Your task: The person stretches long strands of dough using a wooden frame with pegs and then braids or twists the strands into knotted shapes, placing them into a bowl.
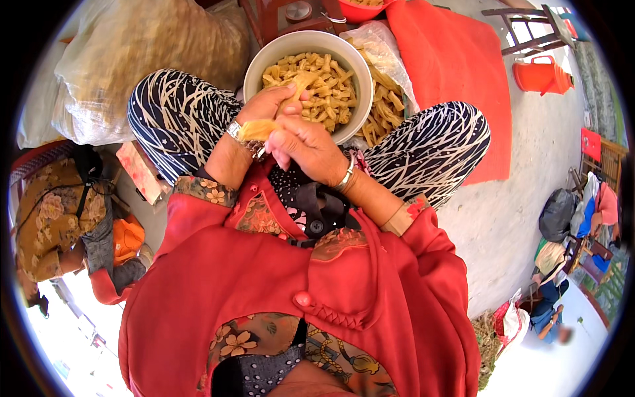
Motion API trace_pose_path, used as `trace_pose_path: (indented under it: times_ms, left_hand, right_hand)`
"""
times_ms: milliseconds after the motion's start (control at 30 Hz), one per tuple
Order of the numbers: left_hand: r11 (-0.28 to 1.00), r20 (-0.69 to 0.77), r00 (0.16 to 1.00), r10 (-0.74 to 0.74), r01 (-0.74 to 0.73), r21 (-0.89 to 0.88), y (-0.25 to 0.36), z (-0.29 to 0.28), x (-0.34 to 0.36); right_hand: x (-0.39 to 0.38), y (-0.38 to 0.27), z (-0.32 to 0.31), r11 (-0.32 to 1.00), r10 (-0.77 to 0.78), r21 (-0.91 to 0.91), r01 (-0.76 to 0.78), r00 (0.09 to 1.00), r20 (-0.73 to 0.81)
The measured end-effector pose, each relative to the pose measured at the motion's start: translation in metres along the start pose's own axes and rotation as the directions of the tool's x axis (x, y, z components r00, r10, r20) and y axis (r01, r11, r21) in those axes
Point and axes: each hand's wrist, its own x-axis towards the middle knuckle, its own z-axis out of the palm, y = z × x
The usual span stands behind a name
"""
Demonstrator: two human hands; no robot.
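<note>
Over the lap, left hand (264, 106) and right hand (307, 145) meet, both closed around one pale yellow fibrous strip (261, 129); its soft, ragged end sticks out by the left wrist, the other end runs up between the fingers toward the bowl. Left wrist has a metal watch (237, 130), right wrist a silvery bangle (346, 178). Just above the hands: round, smooth white bowl (254, 66) between the knees, full of short yellow cut pieces (327, 89), chunky, stick-shaped. Clear crinkled plastic bag (383, 46) with more pieces touches the bowl's right side. Red cloth (456, 73) on the concrete ground, orange plastic jug (541, 75) beyond. Big translucent sack (132, 59) at left.
</note>
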Motion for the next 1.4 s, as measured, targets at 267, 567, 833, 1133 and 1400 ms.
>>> trace_pose_path:
  times_ms: [267,567,833,1133,1400]
  left_hand:
    - [0.973,0.051,0.99,0.131,-0.118,-0.199,0.007,0.034,-0.017]
    - [0.983,0.106,0.978,0.18,-0.181,-0.001,0.003,0.047,-0.032]
    - [-0.318,0.391,0.476,0.788,-0.229,0.92,0.003,0.066,-0.051]
    - [-0.154,0.329,0.566,0.755,-0.336,0.929,-0.006,0.064,-0.053]
    - [0.737,0.033,0.808,0.588,-0.553,0.39,-0.003,0.051,-0.055]
  right_hand:
    - [0.018,0.003,-0.025,0.861,-0.463,-0.444,0.249,0.747,-0.477]
    - [0.026,-0.003,-0.012,0.947,-0.289,-0.284,0.147,0.774,-0.563]
    - [0.027,0.011,-0.026,0.946,-0.211,-0.32,0.043,0.834,-0.511]
    - [0.008,0.011,-0.041,0.975,0.219,0.027,-0.219,0.949,-0.227]
    - [0.002,-0.007,-0.017,0.904,-0.325,-0.372,0.21,0.903,-0.28]
